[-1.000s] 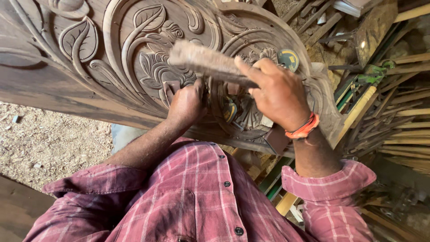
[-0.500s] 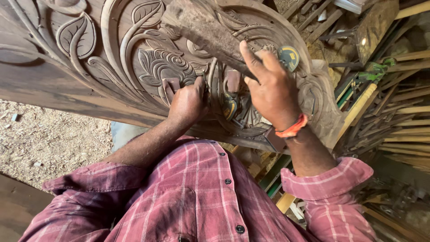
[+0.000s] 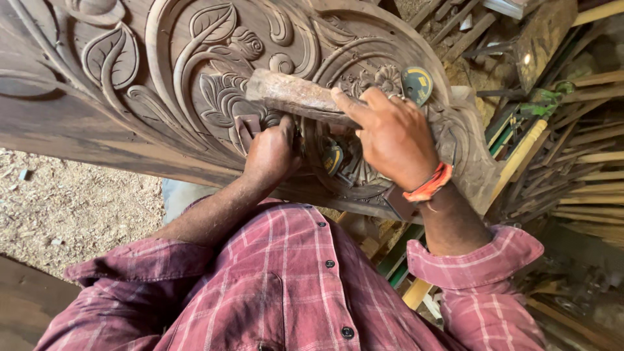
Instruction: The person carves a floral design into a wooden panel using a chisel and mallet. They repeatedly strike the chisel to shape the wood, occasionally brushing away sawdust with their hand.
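Observation:
A large dark wooden panel (image 3: 162, 84) carved with leaves and flowers spans the upper view. My left hand (image 3: 270, 153) is closed around a chisel (image 3: 246, 130), whose flat blade rests on the carved flower. My right hand (image 3: 393, 136) grips a worn wooden mallet (image 3: 292, 94), held level just above my left hand. An orange band circles my right wrist. The chisel's handle is hidden inside my fist.
Two small yellow-and-dark round tools lie on the panel, one (image 3: 416, 83) beyond my right hand, one (image 3: 331, 158) between my hands. Wooden slats and sticks (image 3: 572, 162) pile up at the right. Sawdust-strewn ground (image 3: 71, 201) lies below the panel at left.
The mallet went up out of clear sight half a second ago and has come back down over my left hand. The left hand stays on the chisel at the same spot.

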